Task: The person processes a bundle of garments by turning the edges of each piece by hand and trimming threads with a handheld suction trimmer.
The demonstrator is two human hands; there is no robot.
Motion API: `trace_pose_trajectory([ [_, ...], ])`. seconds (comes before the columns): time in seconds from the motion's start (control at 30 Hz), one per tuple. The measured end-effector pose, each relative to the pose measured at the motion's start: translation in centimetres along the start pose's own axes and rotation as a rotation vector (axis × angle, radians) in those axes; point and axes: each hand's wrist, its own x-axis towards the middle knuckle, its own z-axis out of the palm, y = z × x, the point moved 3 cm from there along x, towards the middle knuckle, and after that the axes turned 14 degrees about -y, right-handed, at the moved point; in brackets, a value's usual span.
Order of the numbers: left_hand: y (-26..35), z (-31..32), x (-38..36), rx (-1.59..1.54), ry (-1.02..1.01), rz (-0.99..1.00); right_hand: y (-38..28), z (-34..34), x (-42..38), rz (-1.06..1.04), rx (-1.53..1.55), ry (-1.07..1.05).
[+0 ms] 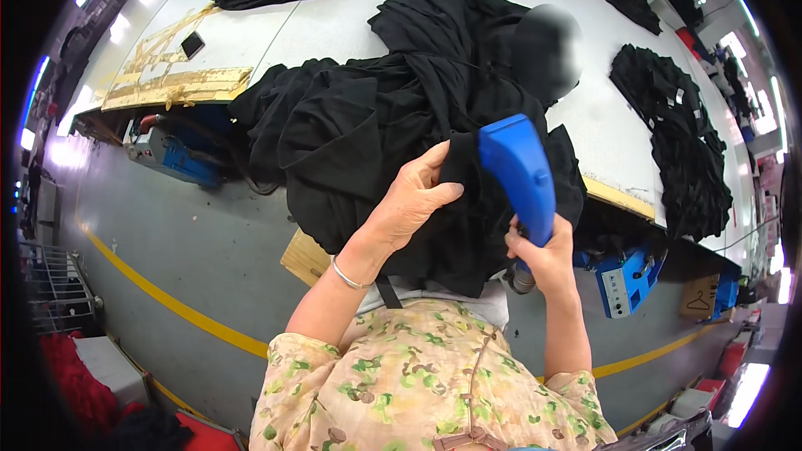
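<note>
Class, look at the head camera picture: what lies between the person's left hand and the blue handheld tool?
In the head view, only black fabric lies between the left hand and the blue tool, which the right hand grips.

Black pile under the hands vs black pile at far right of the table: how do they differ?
The near black pile is bigger, bunched in broad folds and spills over the table edge; the far-right pile is narrower, strung out, with pale tags showing. The left hand pinches the near pile while the right hand holds a blue tool to it; nothing touches the far-right pile. Both are black fabric.

We see a black garment (368, 142) heaped and crumpled over the table edge, and a blue tool (520, 169) upright against its folds, nose up.
</note>
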Motion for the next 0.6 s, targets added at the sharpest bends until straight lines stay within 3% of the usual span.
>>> trace_pose_trajectory([
  [0.03, 0.1, -0.1, -0.2, 0.01, 0.009, -0.001, -0.3, 0.0, -0.1, 0.02, 0.067, 0.021],
  [0.17, 0.0, -0.3, 0.3, 0.038, 0.006, 0.038, 0.4, -0.1, 0.3, -0.004, -0.172, -0.071],
  [0.3, -0.1, -0.5, 0.1, -0.107, -0.032, 0.018, 0.0, 0.2, 0.1, 0.036, 0.084, -0.015],
  [0.4, -1.4, -1.8, 0.1, -0.081, 0.084, 0.039, 1.2, 0.2, 0.4, 0.039, -0.06, -0.054],
  [0.43, -0.8, -3.2, -0.3, 0.163, 0.232, 0.091, 1.4, 0.1, 0.6, 0.041, -0.114, -0.074],
  [0.53, 7.5, -7.8, -4.3, 0.603, 0.827, 0.298, 1.2, -0.7, -0.1, 0.001, 0.116, 0.004],
  [0.57, 7.8, -11.6, -5.8, 0.633, 0.952, 0.487, 1.3, -1.3, -0.3, -0.031, 0.179, 0.038],
  [0.6, 8.5, -10.8, -6.1, 0.781, 1.014, 0.518, 1.2, -1.7, 0.0, -0.034, 0.169, 0.063],
])
